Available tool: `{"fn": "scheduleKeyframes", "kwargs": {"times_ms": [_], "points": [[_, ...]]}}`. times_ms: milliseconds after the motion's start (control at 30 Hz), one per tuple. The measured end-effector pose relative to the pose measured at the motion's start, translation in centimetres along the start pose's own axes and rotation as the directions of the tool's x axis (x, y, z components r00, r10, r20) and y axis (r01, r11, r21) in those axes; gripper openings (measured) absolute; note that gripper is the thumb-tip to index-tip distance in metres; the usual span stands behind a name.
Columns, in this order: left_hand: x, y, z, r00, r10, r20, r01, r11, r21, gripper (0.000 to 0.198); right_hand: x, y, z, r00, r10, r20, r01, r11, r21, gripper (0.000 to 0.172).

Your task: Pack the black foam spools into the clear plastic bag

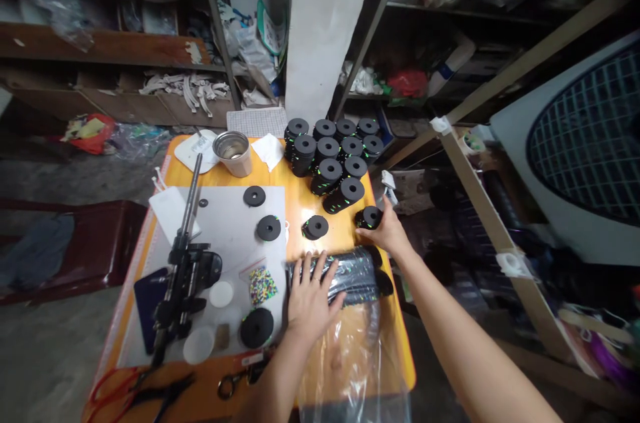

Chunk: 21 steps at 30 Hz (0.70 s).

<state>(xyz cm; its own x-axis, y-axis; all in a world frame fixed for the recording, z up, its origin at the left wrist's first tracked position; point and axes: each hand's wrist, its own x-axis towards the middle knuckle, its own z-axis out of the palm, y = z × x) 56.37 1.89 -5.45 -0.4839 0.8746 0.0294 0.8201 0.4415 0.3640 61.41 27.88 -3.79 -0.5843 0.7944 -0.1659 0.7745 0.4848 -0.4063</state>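
Note:
My left hand (313,293) lies flat with fingers spread on a clear plastic bag (350,274). Inside the bag are rows of black discs with green specks, some sticking out at its right end. At the table's right edge, my right hand (387,231) has its thumb and fingers around a short stack of black ring-shaped discs (371,216). Another small stack (316,228) stands left of it. Several taller stacks of discs (327,173) stand behind. Single discs lie on the grey mat, among them a black disc (269,228).
A clamp-like tool with a metal rod (185,263) stands on the grey mat (233,210). Around it are a bag of colourful beads (262,286), a steel cup (233,153), red-handled scissors (107,396) and a phone (147,316). Shelves and a white pillar (330,23) rise behind the table.

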Motion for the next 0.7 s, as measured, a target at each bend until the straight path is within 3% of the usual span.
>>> {"fn": "scheduleKeyframes", "kwargs": {"times_ms": [100,233,433,567,633,700], "points": [[0.0,0.0,0.1,1.0,-0.005,-0.008,0.005,1.0,-0.006,0.06,-0.5,1.7,2.2,0.99,0.096,-0.107,-0.073,0.977,0.202,0.122],[-0.1,0.0,0.1,1.0,-0.004,-0.02,0.004,1.0,0.004,0.063,-0.2,2.7,3.9,0.979,0.138,-0.15,-0.102,0.969,0.224,0.113],[0.0,0.0,-0.1,1.0,-0.006,0.0,0.006,1.0,0.013,0.062,1.9,4.0,3.3,0.993,-0.102,-0.068,0.115,0.967,0.229,0.095],[0.0,0.1,-0.2,1.0,-0.01,0.018,0.01,1.0,-0.008,0.061,3.2,4.9,2.2,0.953,-0.3,0.049,0.283,0.935,0.211,0.091],[0.0,0.1,-0.2,1.0,-0.011,0.021,0.011,1.0,-0.008,0.061,2.4,5.0,1.4,0.94,-0.33,0.084,0.3,0.92,0.254,0.09],[0.0,0.1,-0.2,1.0,-0.011,0.016,0.011,1.0,-0.004,0.061,0.3,4.5,0.4,0.964,-0.264,0.033,0.245,0.928,0.281,0.08]]}}
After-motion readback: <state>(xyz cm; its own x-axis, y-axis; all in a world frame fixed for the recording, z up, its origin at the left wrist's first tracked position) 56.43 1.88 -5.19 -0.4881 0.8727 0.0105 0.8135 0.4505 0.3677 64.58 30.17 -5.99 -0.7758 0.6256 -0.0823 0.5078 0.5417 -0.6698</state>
